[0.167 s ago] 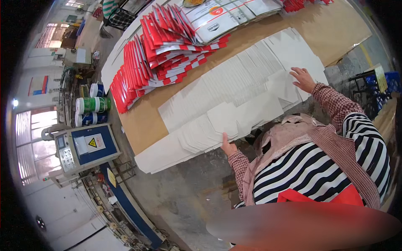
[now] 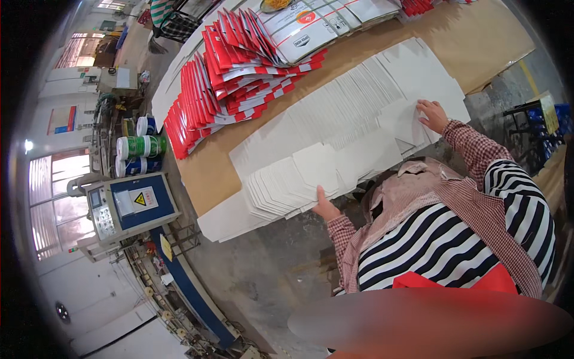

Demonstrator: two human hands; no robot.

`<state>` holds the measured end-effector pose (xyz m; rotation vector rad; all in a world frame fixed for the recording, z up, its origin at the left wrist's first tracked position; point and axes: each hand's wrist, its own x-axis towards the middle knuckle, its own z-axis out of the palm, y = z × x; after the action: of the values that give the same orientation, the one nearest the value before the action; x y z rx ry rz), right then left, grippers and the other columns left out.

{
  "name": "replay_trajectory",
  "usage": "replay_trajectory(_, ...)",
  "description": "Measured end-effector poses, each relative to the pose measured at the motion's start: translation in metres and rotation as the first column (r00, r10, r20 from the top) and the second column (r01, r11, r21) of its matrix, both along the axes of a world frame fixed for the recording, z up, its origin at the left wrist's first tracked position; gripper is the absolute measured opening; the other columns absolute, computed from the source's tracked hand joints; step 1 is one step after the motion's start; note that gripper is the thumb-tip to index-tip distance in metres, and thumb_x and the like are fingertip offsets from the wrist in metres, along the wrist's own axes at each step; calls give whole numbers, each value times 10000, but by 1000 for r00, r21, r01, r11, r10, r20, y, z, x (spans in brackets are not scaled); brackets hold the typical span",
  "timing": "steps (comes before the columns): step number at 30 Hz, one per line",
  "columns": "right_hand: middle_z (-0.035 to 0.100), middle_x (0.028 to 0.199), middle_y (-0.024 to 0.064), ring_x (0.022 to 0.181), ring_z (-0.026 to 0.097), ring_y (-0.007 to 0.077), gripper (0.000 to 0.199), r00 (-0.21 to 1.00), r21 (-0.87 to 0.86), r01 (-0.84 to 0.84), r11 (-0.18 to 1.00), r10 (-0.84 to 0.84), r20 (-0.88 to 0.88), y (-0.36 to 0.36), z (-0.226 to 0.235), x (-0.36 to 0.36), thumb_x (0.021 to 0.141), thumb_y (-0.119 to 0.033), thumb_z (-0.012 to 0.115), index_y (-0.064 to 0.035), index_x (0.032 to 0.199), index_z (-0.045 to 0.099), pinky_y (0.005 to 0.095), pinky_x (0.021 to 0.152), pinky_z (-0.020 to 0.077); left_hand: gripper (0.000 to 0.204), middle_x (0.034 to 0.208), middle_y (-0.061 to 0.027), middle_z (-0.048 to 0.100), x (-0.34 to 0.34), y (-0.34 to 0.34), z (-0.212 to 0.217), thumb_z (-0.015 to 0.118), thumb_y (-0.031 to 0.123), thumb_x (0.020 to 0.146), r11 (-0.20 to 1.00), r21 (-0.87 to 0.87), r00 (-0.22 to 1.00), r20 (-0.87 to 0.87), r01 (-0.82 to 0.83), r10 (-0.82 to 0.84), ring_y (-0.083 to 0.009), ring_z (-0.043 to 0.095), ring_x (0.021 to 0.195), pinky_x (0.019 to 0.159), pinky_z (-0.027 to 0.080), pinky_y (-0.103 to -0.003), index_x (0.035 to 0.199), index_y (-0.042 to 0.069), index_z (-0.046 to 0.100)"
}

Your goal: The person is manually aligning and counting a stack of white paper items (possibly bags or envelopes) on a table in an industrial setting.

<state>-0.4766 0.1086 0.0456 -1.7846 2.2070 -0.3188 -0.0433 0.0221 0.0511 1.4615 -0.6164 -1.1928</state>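
Note:
Flat white carton blanks [image 2: 366, 157] lie fanned in overlapping rows along the near side of the table. At the near edge, my left hand [image 2: 326, 207] has its thumb on top of a blank's flap, with its other fingers mostly hidden at or below the edge. My right hand [image 2: 433, 116] rests at the right end of the blanks, its bent fingers apart and touching the white board. Beyond the blanks, red-and-white folded packets [image 2: 206, 90] lean in dense overlapping rows.
Brown board [image 2: 209, 182] covers the table beneath the blanks. Strapped white printed packages [image 2: 317, 30] sit at the far side, a small dish [image 2: 275, 5] on top. To the left stand a blue-and-grey machine [image 2: 140, 200] and several paint buckets [image 2: 140, 146]. Blue crates [image 2: 553, 122] are at right.
The front blanks left of my left hand now show a clearer stepped fan of edges. Both hands stay at nearly the same places on the blanks. The whole view has shifted slightly.

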Motion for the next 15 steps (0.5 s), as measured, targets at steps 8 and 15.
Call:
replay_trajectory(8,448,1204,121,1070,458,265,417,1000,-27,30,999,-30,7,-4,-3,-7,706,-156,629,-35,1072,469,390,884,363,502,1230,-139,445,20,-7,-21,636,91,781,998,23,869,-495,50,-32,-227,467,1070,894,392,-388,1205,-55,409)
replay_trajectory(15,441,1209,130,1018,492,292,431,996,-28,69,997,-68,53,12,-8,-23,701,-141,631,-36,1084,462,387,847,397,362,1116,-121,515,-22,5,-4,596,86,797,998,65,995,99,12,-18,-228,509,962,829,406,-320,1096,-79,477)
